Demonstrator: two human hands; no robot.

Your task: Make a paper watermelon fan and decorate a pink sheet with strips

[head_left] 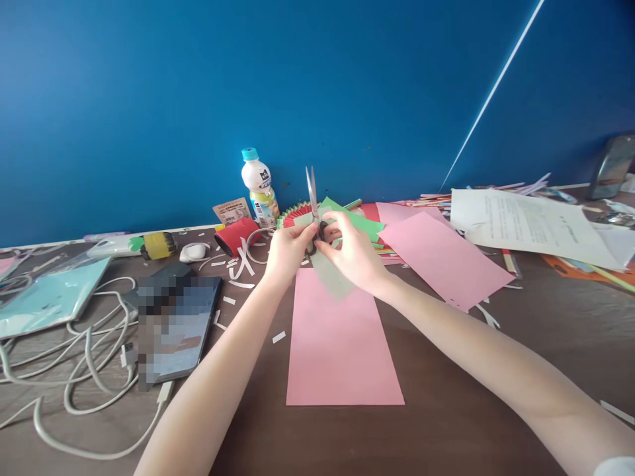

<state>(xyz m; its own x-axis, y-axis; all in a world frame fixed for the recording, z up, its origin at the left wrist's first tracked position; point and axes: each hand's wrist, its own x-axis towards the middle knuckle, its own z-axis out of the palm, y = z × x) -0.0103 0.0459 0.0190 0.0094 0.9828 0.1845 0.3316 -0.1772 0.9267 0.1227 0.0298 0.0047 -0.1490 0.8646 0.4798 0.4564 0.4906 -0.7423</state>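
- Scissors [311, 190] at centre frame, blades up and slightly parted. Thin steel, with dark handles mostly buried in the hands.
- Right hand [353, 254] clenched round the handles, as far as I can see; its fingers cover the loops.
- Left hand [288, 251] pinches the strip [331, 276] right beside the blades.
- The strip is pale grey-green paper, thin and floppy, hanging below both hands over the pink sheet [342, 344].
- I judge the strip near weightless and easy to crease or tear. Best pinched close to the blades so it doesn't sag.
- I judge the scissors rigid and light with sharp tips, so take them by the loops only.
- The pink sheet is a flat, matte, long rectangle at lower centre on the table [446, 416], which is dark wood grain.
- Second sheet [441, 254], also pink, lies angled right of centre. Green sheet [364, 223] and red pleated fan [297, 213] sit just behind the hands.
- Bottle [258, 188] is white plastic with a blue cap, upright at the wall, left of the scissors.
- White scraps [278, 337] are scattered left of centre. Soft cables [84, 344] loop at lower left, with a glossy phone [173, 324] beside them.
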